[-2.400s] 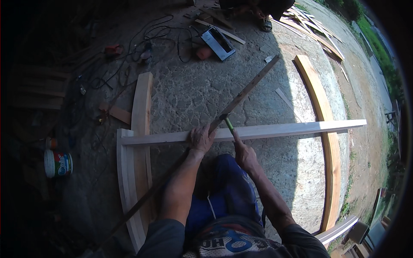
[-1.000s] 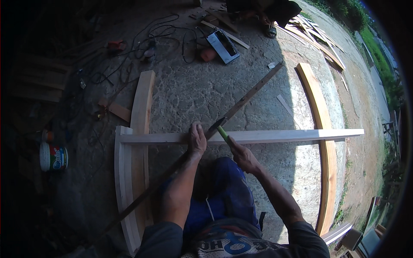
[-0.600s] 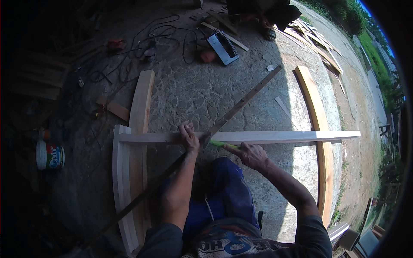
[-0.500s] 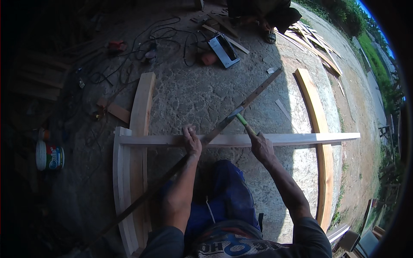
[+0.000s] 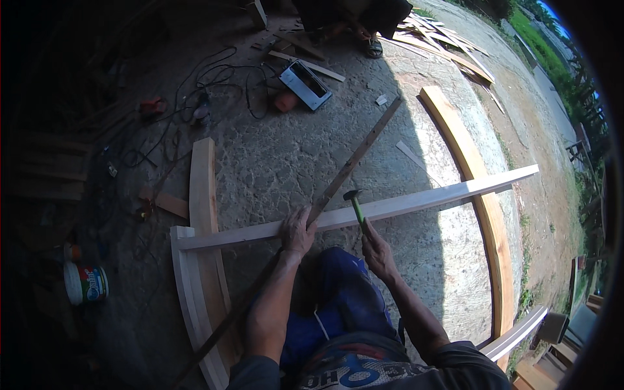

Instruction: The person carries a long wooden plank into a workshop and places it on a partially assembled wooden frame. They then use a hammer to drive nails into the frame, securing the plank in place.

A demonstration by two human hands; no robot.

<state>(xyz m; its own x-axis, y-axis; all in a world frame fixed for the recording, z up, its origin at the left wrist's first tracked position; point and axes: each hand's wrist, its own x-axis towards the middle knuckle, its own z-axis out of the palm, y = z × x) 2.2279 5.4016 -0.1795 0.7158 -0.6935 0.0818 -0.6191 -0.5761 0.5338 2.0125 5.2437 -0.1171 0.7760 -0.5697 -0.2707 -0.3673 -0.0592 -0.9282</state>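
A hammer [image 5: 357, 209] with a green handle and dark head is in my right hand [image 5: 379, 250], its fingers wrapped round the handle. The head is just above a long pale wooden beam [image 5: 416, 200] lying crosswise in front of me. At the beam, my left hand [image 5: 299, 231] closes on a long, narrow dark strip [image 5: 356, 156]. That strip crosses the beam slantwise, from the lower left to the far right. Beneath the beam lie a left timber [image 5: 202, 185] and a right timber [image 5: 448, 127]. A pale upright-running piece [image 5: 190, 286] meets the beam's left end.
A silver power tool [image 5: 305, 84] and tangled black cables [image 5: 201, 84] lie on the concrete floor. Another person's foot [image 5: 374, 48] shows at the far side. Scrap strips [image 5: 448, 45] are piled far right; a paint bucket [image 5: 86, 284] stands at the left.
The hammer has swung to a more upright angle, its head nearer the beam. My left hand now closes round the strip where its fingers stuck up before. The view has shifted and tilted.
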